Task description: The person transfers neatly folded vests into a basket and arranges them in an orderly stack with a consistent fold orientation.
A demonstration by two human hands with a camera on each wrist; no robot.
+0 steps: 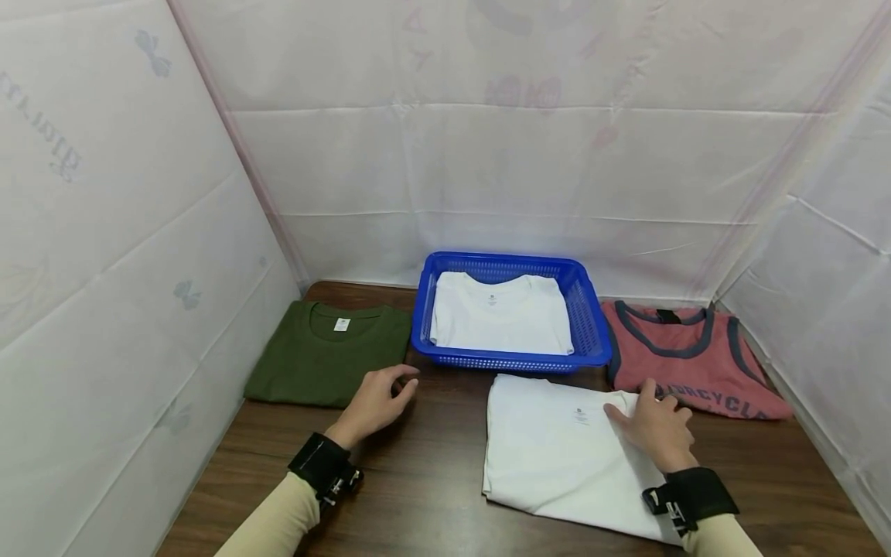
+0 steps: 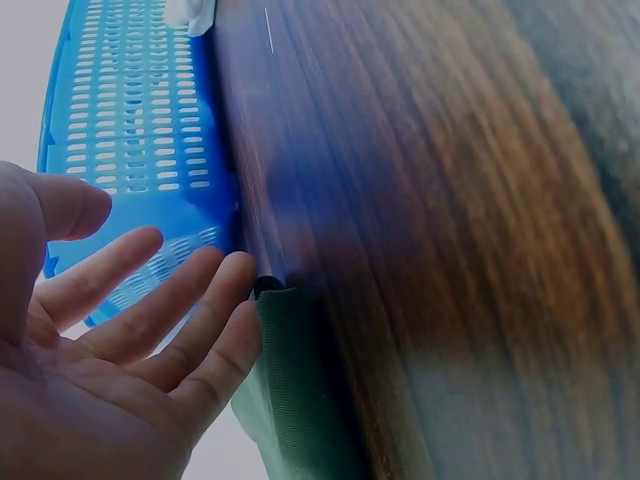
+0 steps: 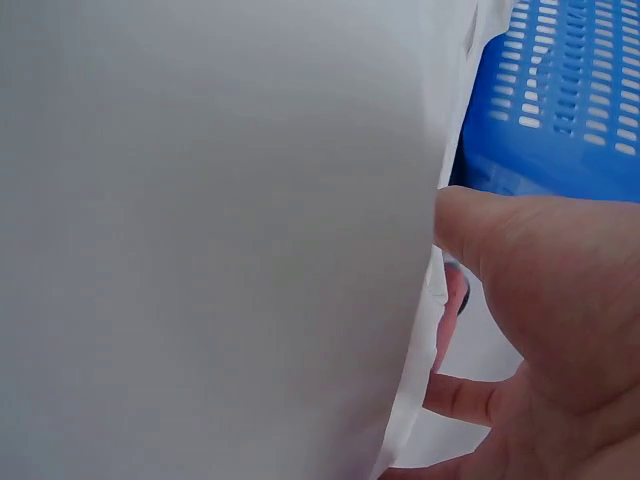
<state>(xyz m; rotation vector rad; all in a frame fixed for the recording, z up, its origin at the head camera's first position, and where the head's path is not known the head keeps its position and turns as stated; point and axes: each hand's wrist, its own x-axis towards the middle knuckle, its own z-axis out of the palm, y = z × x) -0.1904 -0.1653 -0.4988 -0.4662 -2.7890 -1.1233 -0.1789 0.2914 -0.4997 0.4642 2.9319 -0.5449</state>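
We see the right hand (image 1: 657, 429) at 4 o'clock in the head view, relaxed and uncurled, thumb and forefinger spread wide apart. It rests on the upper right of a folded white shirt (image 1: 550, 456), at the shirt's 2 o'clock, and from the right wrist we find thumb and fingers touching its edge. The shirt lies flat at the viewer's 5 o'clock, a small printed mark near its top.

We find the left hand (image 1: 379, 398) at 7 o'clock, fingers loose, holding nothing; whether it touches anything we cannot tell. Just beside it, at its 10 o'clock, lies a folded green shirt (image 1: 327, 363) with a white label (image 1: 342, 325) in the collar.

At the right hand's 10 o'clock we see a blue basket (image 1: 590, 329) with slotted sides, and inside it a second white shirt (image 1: 503, 317), folded with its neckline toward 12 o'clock. At that hand's 1 o'clock lies a red shirt (image 1: 668, 367) with dark trim and lettering, partly hidden by the fingers.

Everything rests on a brown wood-grain surface (image 1: 431, 480). Beyond, at 12 o'clock, we see a pale, creased curtain (image 1: 487, 170).
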